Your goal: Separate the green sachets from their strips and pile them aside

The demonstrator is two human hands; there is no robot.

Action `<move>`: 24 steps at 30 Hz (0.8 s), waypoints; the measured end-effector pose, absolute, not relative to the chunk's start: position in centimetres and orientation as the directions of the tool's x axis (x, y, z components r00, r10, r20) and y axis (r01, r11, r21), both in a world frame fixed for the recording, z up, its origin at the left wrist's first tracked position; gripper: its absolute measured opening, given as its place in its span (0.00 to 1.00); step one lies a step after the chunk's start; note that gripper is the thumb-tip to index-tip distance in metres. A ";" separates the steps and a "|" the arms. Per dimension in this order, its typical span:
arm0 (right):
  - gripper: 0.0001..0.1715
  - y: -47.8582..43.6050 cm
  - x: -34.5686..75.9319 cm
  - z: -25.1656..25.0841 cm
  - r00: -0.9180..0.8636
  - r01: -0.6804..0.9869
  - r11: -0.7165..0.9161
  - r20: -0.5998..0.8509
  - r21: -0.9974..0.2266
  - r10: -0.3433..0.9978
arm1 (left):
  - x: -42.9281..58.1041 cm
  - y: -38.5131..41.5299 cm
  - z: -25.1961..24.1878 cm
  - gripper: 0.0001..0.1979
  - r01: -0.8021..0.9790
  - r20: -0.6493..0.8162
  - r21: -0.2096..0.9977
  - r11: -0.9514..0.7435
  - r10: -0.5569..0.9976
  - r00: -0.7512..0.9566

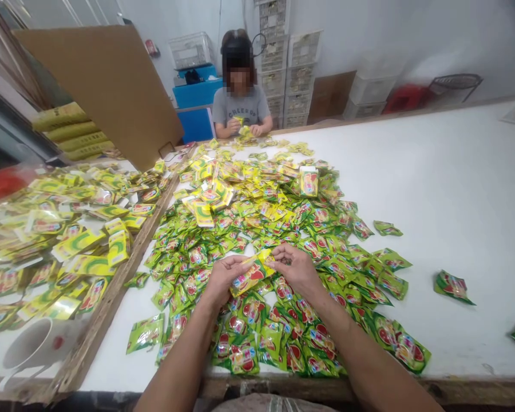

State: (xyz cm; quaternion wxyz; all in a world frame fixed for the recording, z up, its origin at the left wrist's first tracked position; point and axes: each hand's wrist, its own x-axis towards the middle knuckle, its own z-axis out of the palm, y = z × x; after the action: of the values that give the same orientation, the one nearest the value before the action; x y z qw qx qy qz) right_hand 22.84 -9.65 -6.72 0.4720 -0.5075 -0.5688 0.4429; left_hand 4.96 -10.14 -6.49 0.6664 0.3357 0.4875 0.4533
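Note:
A small flat yellow carton (252, 277) printed with red fruit is held tilted over the heap, its upper end open. My left hand (225, 279) grips it along its left side, thumb on top. At the carton's upper right end, my right hand (299, 271) has its fingers closed on the flap; whether a packet is between them is hard to see. Beneath both hands spreads a heap of green foil packets (244, 357) with red fruit pictures. Beyond it lie several yellow cartons (203, 213), and one stands upright (308, 182).
A wooden strip (124, 274) divides the white table (467, 189). Left of it are piled cartons (83, 246) and a white mug (34, 349). A large cardboard sheet (107, 86) leans behind. Across the table, a person (241, 106) handles yellow cartons. Loose packets (454, 287) lie at right.

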 end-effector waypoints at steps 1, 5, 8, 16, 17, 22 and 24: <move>0.11 -9.8 22.7 -6.7 -0.036 0.184 0.120 0.116 -0.976 0.993 | 5.0 -10.1 -6.5 0.17 -0.273 -0.344 0.892 0.360 0.933 0.108; 0.06 -10.3 22.2 -6.7 -0.067 0.232 0.176 0.164 -0.957 0.984 | 5.3 -10.1 -6.7 0.17 -0.263 -0.345 0.900 0.348 0.937 0.060; 0.10 -10.6 22.0 -6.6 -0.085 0.257 0.192 0.176 -0.947 0.981 | 5.6 -10.1 -6.7 0.17 -0.293 -0.337 0.896 0.335 0.941 0.045; 0.21 -10.6 21.2 -7.3 -0.113 0.221 0.036 0.012 -0.975 0.994 | 6.3 -10.3 -6.5 0.16 -0.245 -0.256 0.931 0.270 0.963 0.088; 0.22 -10.5 21.3 -7.5 -0.105 0.173 -0.014 -0.033 -0.985 0.994 | 6.3 -10.6 -6.4 0.17 -0.220 -0.244 0.938 0.270 0.960 0.137; 0.31 -10.0 21.5 -8.4 -0.157 0.055 -0.082 -0.090 -0.995 0.983 | 5.0 -11.0 -6.1 0.13 0.061 -0.275 0.961 0.270 0.909 0.314; 0.32 -10.0 21.5 -8.2 -0.123 0.096 -0.022 -0.034 -0.995 0.992 | 2.3 -9.7 -4.9 0.12 0.178 -0.282 0.952 0.251 0.942 0.184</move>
State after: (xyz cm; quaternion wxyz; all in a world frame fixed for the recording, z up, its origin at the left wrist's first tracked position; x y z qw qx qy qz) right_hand 21.53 -10.02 -8.23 0.4366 -0.4976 -0.5463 0.5131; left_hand 2.35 -9.73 -4.91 0.5730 0.5135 0.5450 0.3332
